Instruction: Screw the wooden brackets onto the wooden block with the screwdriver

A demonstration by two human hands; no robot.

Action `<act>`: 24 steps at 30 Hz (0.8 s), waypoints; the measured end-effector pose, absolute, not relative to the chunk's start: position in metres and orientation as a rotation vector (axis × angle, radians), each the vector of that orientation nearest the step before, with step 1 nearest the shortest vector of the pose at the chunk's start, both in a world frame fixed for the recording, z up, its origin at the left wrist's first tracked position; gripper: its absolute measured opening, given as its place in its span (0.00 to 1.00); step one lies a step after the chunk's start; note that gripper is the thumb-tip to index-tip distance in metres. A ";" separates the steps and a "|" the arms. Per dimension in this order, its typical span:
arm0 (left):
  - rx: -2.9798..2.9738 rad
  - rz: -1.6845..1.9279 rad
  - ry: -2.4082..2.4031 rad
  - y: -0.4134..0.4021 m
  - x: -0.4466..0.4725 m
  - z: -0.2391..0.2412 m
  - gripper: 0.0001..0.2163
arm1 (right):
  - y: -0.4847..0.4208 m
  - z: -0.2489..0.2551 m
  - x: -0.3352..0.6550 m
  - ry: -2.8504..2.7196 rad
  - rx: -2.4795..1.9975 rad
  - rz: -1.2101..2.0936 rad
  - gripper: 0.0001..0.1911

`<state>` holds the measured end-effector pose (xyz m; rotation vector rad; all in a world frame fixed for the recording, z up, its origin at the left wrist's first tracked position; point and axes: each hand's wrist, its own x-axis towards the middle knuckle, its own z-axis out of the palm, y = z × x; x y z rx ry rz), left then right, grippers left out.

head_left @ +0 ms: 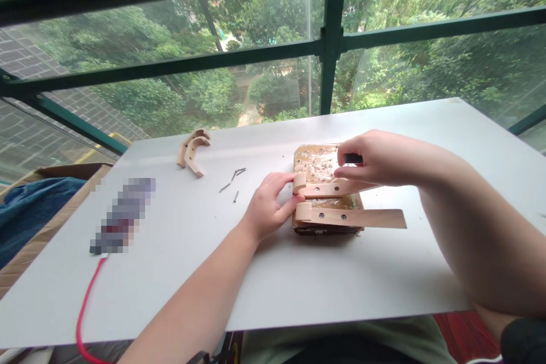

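Observation:
My left hand (pixel 273 202) pinches the curled left end of a pale wooden hook strip (pixel 326 189) with thumb and fingers. That strip lies across a brown block (pixel 322 159) whose glossy top is pitted with small holes. Nearer to me, a second wooden hook strip (pixel 362 218) rests on the same block, its straight end jutting past the right edge. Both strips show two dark screw spots. Above the block's back right part, my right hand (pixel 375 156) is curled around a small black object (pixel 353 158), mostly hidden by the fingers.
Several loose screws (pixel 236 185) lie left of the block. Two curved wooden pieces (pixel 194 151) sit farther back. A blurred-out flat item (pixel 123 216) with a red cable (pixel 85 301) lies on the white table (pixel 179 273). Beyond the left edge stands a cardboard box (pixel 51 227) with blue cloth.

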<state>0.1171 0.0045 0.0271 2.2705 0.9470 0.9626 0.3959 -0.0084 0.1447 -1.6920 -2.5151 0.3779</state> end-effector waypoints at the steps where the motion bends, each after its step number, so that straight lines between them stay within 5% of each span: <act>1: 2.279 0.964 0.943 0.005 0.117 0.028 0.16 | -0.008 0.144 0.396 -2.528 -1.697 0.407 0.16; 7: 2.274 0.964 0.934 0.004 0.118 0.028 0.15 | -0.006 0.138 0.393 -2.563 -1.748 0.430 0.18; 14: 2.171 1.073 0.840 0.010 0.111 0.034 0.19 | -0.024 0.163 0.401 -2.330 -1.579 -0.002 0.10; 17: 2.096 1.197 1.307 0.028 0.083 0.042 0.12 | -0.042 0.183 0.402 -2.167 -1.433 -0.050 0.07; 20: 1.965 0.922 1.913 0.042 0.043 0.046 0.07 | -0.061 0.200 0.394 -1.965 -1.269 -0.097 0.08; 24: 1.835 0.346 2.146 0.039 0.014 0.044 0.22 | -0.078 0.215 0.377 -1.968 -1.015 0.051 0.08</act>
